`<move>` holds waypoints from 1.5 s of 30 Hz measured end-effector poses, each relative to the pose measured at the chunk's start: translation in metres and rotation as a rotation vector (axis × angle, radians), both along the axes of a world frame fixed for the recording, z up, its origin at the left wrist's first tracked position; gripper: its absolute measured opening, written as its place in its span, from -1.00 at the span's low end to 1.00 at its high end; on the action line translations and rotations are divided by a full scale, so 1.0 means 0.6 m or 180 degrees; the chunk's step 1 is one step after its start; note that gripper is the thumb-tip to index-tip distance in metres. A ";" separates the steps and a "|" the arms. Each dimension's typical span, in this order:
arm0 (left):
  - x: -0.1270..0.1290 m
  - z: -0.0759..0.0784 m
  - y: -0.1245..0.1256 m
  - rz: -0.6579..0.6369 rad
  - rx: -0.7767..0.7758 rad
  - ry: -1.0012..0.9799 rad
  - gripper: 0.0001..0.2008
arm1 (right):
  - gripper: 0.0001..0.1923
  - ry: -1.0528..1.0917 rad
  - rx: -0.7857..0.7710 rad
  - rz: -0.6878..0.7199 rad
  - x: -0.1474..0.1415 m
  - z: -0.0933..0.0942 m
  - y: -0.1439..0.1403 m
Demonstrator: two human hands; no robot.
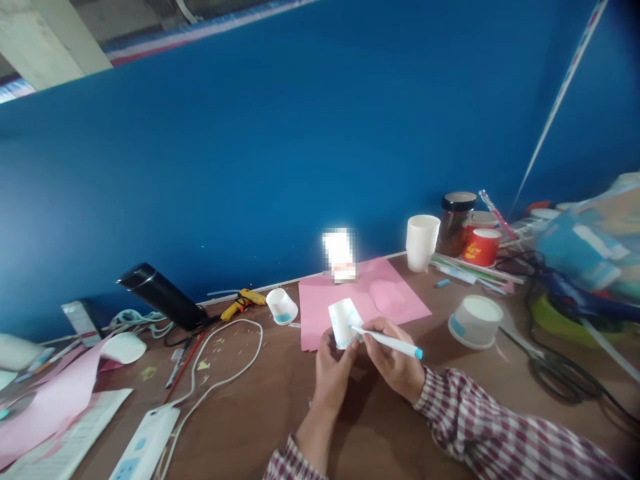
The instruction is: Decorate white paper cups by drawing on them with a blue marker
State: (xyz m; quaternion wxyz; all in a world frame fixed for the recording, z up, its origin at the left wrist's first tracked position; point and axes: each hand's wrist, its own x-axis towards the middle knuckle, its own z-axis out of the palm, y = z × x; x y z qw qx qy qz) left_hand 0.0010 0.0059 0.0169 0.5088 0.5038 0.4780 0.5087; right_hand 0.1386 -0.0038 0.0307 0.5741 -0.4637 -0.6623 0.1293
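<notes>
At a cluttered brown wooden table (280, 413), a person's left hand (333, 370) holds a small white paper cup with light-blue markings (344, 321) tilted on its side just above the tabletop, its fingers wrapped around the lower end. The right hand (393, 363), in a red-and-white checked sleeve (480, 420), has its fingers closed on a white marker pen with a light-blue cap (387, 341), the tip apparently touching the cup's side, though blur makes contact hard to confirm. A pink paper sheet (365, 300) lies just beyond the cup. An upturned white paper bowl with a blue band (475, 321) sits to the right, near black-handled scissors (555, 373). A yellow glue gun (243, 302) rests by the blue wall (300, 147).
</notes>
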 end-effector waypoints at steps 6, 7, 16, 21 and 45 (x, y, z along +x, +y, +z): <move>-0.001 -0.002 0.000 0.0076 -0.0020 -0.0026 -0.54 | -0.91 0.0004 -0.0027 0.0010 0.001 0.000 0.000; -0.001 -0.002 0.000 0.0088 -0.0035 -0.0034 -0.54 | -0.91 0.0009 -0.0036 0.0009 0.002 0.001 0.000; -0.003 -0.005 0.001 0.0061 -0.0025 -0.0165 -0.54 | -0.87 0.0032 -0.0066 -0.0003 0.003 0.005 0.001; -0.004 -0.008 0.002 0.0022 -0.0074 -0.0207 -0.53 | -0.87 0.0052 -0.0074 -0.0054 0.005 0.006 0.002; -0.002 -0.010 0.000 0.0090 -0.0092 -0.0271 -0.54 | -0.87 0.0072 -0.0119 -0.0082 0.007 0.007 0.004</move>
